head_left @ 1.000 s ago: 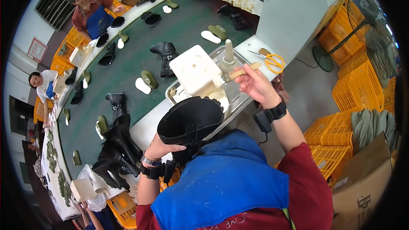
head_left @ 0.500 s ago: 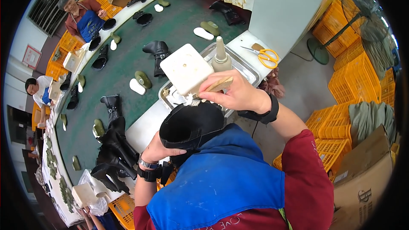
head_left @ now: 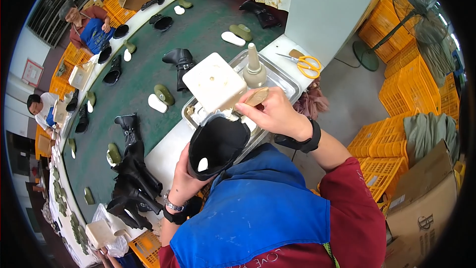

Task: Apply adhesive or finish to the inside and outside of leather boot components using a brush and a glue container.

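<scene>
Left hand (head_left: 184, 181) wraps the shaft of a black leather ankle boot (head_left: 216, 144), held upright at the metal tray (head_left: 285, 82) edge. Right hand (head_left: 272, 114) pinches a wooden-handled brush (head_left: 257, 97) at its opening. Boot looks light, floppy; best gripped low on the shaft.
</scene>
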A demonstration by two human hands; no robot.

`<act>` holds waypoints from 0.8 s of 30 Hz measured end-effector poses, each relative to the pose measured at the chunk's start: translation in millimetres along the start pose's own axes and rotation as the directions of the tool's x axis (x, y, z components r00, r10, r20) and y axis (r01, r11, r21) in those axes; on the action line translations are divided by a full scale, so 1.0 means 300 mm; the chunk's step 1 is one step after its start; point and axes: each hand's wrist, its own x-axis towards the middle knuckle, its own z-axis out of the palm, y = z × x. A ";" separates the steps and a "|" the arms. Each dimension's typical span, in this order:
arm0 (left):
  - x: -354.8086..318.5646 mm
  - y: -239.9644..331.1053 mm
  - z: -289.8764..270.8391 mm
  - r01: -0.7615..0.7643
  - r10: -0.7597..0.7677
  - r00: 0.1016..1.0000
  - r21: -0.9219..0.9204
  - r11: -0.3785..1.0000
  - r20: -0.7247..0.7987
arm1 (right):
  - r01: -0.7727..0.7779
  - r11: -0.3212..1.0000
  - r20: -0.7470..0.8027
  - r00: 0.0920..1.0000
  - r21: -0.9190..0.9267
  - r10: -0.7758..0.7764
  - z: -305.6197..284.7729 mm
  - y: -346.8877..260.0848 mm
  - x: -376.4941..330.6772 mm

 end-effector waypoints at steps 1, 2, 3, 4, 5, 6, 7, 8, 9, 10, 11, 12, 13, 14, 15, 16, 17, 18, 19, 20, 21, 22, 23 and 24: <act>-0.001 -0.001 0.012 -0.055 0.058 0.998 0.062 0.997 -0.037 | 0.006 1.000 -0.010 1.000 -0.005 -0.006 0.005 0.004 0.001; -0.003 -0.001 0.021 -0.108 0.118 0.990 0.126 0.986 -0.071 | 0.007 1.000 -0.010 1.000 -0.005 -0.007 0.006 0.004 0.002; 0.000 -0.003 0.030 -0.159 0.179 0.979 0.190 0.969 -0.098 | -0.004 1.000 -0.001 1.000 -0.023 0.004 0.007 0.007 0.001; 0.002 -0.003 0.035 -0.160 0.180 0.979 0.189 0.969 -0.096 | -0.013 0.999 0.008 1.000 -0.042 0.014 0.008 0.009 0.001; 0.003 0.000 0.040 -0.167 0.203 0.974 0.284 0.944 -0.102 | -0.014 0.999 0.007 1.000 -0.044 0.014 0.011 0.016 0.001; 0.002 0.002 0.044 -0.171 0.226 0.968 0.378 0.910 -0.107 | 0.010 0.997 0.018 1.000 -0.074 -0.009 0.017 0.025 0.000; 0.004 -0.013 0.049 -0.215 0.295 0.946 0.423 0.880 -0.133 | 0.034 0.994 0.029 0.999 -0.103 -0.031 0.019 0.031 0.000; 0.006 -0.028 0.049 -0.216 0.296 0.946 0.424 0.880 -0.133 | 0.035 0.994 0.029 0.999 -0.104 -0.032 0.019 0.033 0.002; 0.007 -0.045 0.047 -0.238 0.342 0.929 0.481 0.844 -0.141 | 0.013 0.992 0.050 0.999 -0.125 -0.007 0.020 0.035 0.004; 0.009 -0.056 0.046 -0.257 0.389 0.910 0.537 0.803 -0.145 | -0.008 0.989 0.071 0.997 -0.148 0.019 0.020 0.038 0.005; 0.012 -0.060 0.049 -0.258 0.389 0.909 0.537 0.803 -0.146 | -0.007 0.989 0.071 0.997 -0.149 0.018 0.022 0.043 0.005; 0.014 -0.061 0.053 -0.285 0.448 0.881 0.583 0.760 -0.154 | -0.006 0.988 0.075 0.997 -0.151 0.018 0.028 0.048 0.006; 0.017 -0.062 0.057 -0.308 0.505 0.849 0.629 0.714 -0.157 | -0.005 0.988 0.080 0.997 -0.154 0.018 0.032 0.052 0.008; 0.021 -0.067 0.059 -0.306 0.505 0.848 0.631 0.713 -0.160 | -0.002 0.988 0.082 0.997 -0.152 0.014 0.034 0.055 0.009; 0.028 -0.075 0.062 -0.325 0.553 0.817 0.662 0.676 -0.164 | -0.059 0.990 0.101 0.992 -0.126 0.072 0.033 0.058 0.009; 0.034 -0.078 0.063 -0.341 0.599 0.783 0.691 0.637 -0.165 | -0.117 0.988 0.122 0.984 -0.100 0.129 0.032 0.061 0.008; 0.039 -0.077 0.064 -0.340 0.599 0.783 0.692 0.637 -0.166 | -0.116 0.988 0.123 0.984 -0.100 0.127 0.032 0.068 0.010; 0.043 -0.075 0.066 -0.319 0.609 0.778 0.740 0.592 -0.151 | -0.150 0.984 0.136 0.977 -0.096 0.162 0.031 0.075 0.011; 0.047 -0.073 0.067 -0.296 0.618 0.774 0.785 0.544 -0.136 | -0.184 0.979 0.150 0.969 -0.092 0.196 0.030 0.078 0.011; 0.049 -0.074 0.069 -0.295 0.618 0.775 0.786 0.544 -0.137 | -0.184 0.979 0.151 0.969 -0.091 0.196 0.031 0.075 0.013; 0.052 -0.079 0.068 -0.287 0.609 0.784 0.799 0.528 -0.120 | -0.225 0.974 0.042 0.974 0.023 0.224 0.038 0.069 0.019; 0.054 -0.083 0.067 -0.279 0.599 0.794 0.813 0.512 -0.104 | -0.251 0.958 -0.063 0.963 0.142 0.262 0.043 0.065 0.023; 0.057 -0.085 0.064 -0.276 0.599 0.794 0.814 0.511 -0.107 | -0.250 0.958 -0.060 0.964 0.143 0.260 0.041 0.063 0.022; 0.057 -0.086 0.061 -0.269 0.602 0.793 0.829 0.490 -0.098 | -0.278 0.931 -0.042 0.954 0.235 0.296 0.037 0.060 0.017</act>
